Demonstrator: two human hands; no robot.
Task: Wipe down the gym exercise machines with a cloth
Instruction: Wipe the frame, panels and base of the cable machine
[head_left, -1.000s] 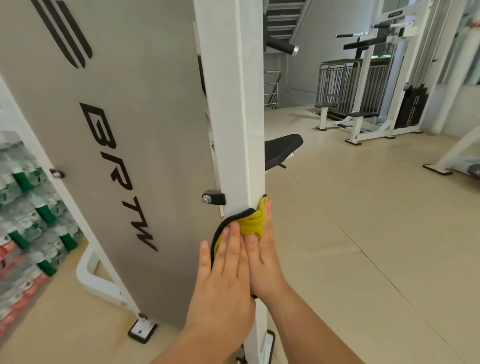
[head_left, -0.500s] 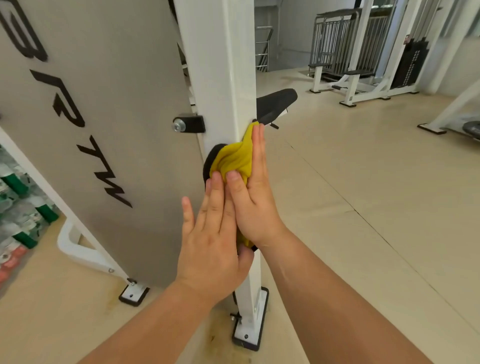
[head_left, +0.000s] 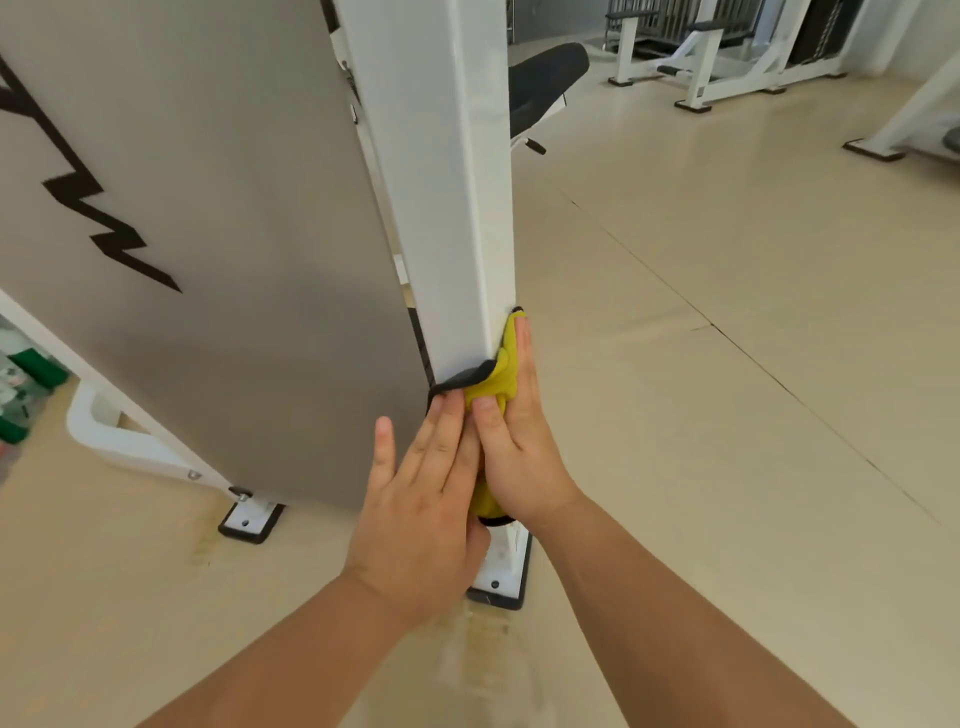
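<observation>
Pressing the yellow cloth (head_left: 493, 382) low against the white upright post (head_left: 447, 182), just above its foot plate (head_left: 501, 577) on the floor (head_left: 727, 364), both grips lie flat; the right grip (head_left: 519, 436) runs straight-fingered up the post's right face, thumb over the cloth; the left grip (head_left: 421, 499), fingers likewise straight, covers the front; neither curls round it; a grey panel (head_left: 208, 208) stands just left.

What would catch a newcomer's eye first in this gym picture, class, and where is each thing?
The left hand and right hand at the centre, pressing a yellow cloth flat against the white post, low down near its foot plate. Next, the big grey panel with black lettering fills the left side, and a black seat pad shows behind the post at the top.
</observation>
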